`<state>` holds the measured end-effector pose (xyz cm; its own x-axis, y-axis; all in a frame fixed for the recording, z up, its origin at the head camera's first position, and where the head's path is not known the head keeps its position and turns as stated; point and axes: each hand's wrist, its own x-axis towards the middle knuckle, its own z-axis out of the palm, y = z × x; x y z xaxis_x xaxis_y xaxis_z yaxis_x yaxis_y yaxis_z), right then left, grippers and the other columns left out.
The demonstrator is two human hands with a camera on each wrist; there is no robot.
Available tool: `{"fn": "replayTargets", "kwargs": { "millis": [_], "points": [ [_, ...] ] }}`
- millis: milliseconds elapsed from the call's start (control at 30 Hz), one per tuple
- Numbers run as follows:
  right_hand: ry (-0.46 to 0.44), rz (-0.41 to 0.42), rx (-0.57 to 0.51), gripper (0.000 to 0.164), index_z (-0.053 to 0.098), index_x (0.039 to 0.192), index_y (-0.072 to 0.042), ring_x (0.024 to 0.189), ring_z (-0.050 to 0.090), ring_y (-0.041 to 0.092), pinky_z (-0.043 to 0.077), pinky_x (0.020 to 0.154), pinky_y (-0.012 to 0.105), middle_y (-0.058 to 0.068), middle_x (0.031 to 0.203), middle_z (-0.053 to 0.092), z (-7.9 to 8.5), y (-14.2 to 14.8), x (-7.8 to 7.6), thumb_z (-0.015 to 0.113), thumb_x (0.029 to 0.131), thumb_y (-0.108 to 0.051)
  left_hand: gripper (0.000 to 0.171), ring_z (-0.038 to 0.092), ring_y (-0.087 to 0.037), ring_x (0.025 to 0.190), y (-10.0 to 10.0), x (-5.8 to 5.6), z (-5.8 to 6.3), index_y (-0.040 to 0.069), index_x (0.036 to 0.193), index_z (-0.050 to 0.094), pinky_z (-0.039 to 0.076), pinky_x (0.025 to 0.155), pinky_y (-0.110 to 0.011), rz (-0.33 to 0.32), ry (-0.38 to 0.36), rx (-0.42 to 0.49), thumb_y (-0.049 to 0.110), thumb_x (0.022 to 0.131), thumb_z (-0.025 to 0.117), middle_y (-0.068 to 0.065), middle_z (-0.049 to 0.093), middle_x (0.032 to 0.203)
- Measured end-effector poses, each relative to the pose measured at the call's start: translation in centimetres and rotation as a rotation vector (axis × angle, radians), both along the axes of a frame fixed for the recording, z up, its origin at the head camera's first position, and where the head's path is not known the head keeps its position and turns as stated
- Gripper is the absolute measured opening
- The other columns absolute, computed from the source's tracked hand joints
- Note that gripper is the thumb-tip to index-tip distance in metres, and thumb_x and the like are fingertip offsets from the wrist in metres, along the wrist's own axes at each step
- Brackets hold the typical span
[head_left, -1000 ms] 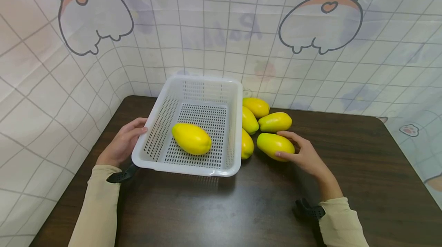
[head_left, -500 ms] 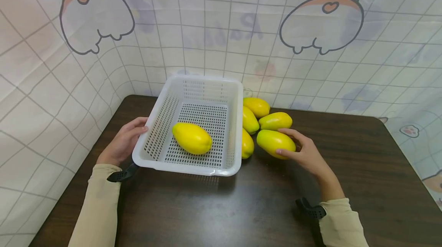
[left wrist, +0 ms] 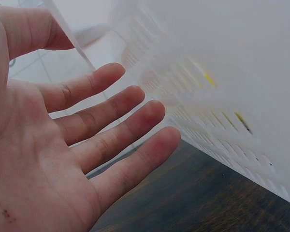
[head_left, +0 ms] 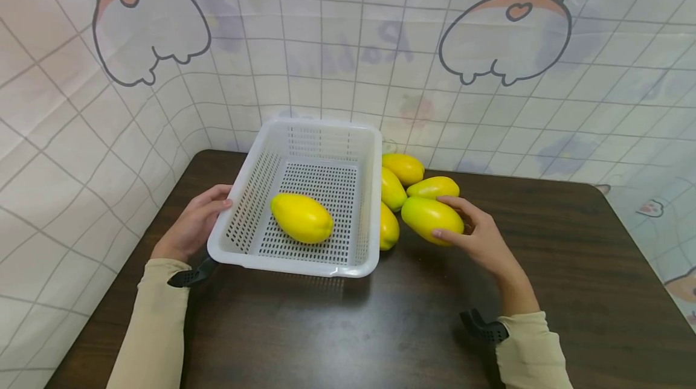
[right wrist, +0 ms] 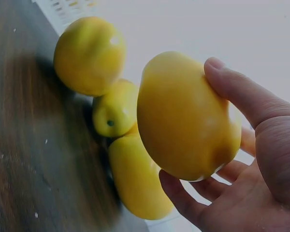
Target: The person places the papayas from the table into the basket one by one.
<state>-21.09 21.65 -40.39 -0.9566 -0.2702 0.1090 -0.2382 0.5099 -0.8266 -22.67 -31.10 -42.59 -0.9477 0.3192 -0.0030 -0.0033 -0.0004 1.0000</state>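
Observation:
My right hand (head_left: 478, 232) grips a yellow-green papaya (head_left: 429, 217), thumb on its near side and fingers round the far side. In the right wrist view this papaya (right wrist: 183, 116) stands out above the others. My left hand (head_left: 193, 220) is at the left side of a white perforated plastic basket (head_left: 296, 267). Its thumb is at the rim; the left wrist view shows its fingers (left wrist: 130, 125) straight and spread along the outer wall. One papaya (head_left: 301, 218) lies inside the basket, towards the front.
Several more papayas lie on the dark wooden table (head_left: 304, 328) against the basket's right side: one at the back (head_left: 403, 168), another beside it (head_left: 433, 186), others partly hidden by the rim. A patterned white cloth (head_left: 326, 32) rises behind the table.
My right hand has raised its papaya a little, and moved it slightly back towards the other papayas. The left hand and basket have stayed in place.

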Motion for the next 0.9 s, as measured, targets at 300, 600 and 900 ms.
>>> {"fn": "replayTargets", "kwargs": {
  "millis": [300,600,900],
  "points": [
    [0.025,0.004,-0.06,0.056,0.047,0.141,-0.025,0.11,0.051,0.012,0.046,0.09,0.015,0.004,0.14,0.049,0.4,-0.7,-0.1,0.069,0.089,-0.019,0.031,0.064,-0.013,0.102,-0.1,-0.1,-0.2,0.015,0.134,0.046,0.056,0.085,-0.034,-0.004,-0.002,-0.005,0.02,0.103,0.042,0.001,0.054,0.122],
    [0.065,0.029,-0.106,0.056,0.048,0.141,-0.017,0.11,0.052,0.01,0.046,0.089,0.013,0.007,0.139,0.05,1.1,-1.4,-0.1,0.069,0.089,-0.014,0.032,0.064,-0.013,0.102,0.0,0.0,-0.2,0.015,0.135,0.045,0.056,0.085,-0.034,-0.001,-0.003,-0.009,0.021,0.103,0.042,0.001,0.054,0.122],
    [0.1,0.059,-0.134,0.056,0.05,0.139,-0.015,0.108,0.053,0.01,0.046,0.09,0.013,0.005,0.139,0.05,2.1,-2.1,-0.5,0.07,0.087,-0.01,0.03,0.065,-0.013,0.101,0.0,-0.1,-0.1,0.012,0.133,0.046,0.056,0.084,-0.034,-0.013,0.0,0.016,0.018,0.104,0.04,0.0,0.055,0.12]
  ]
}}
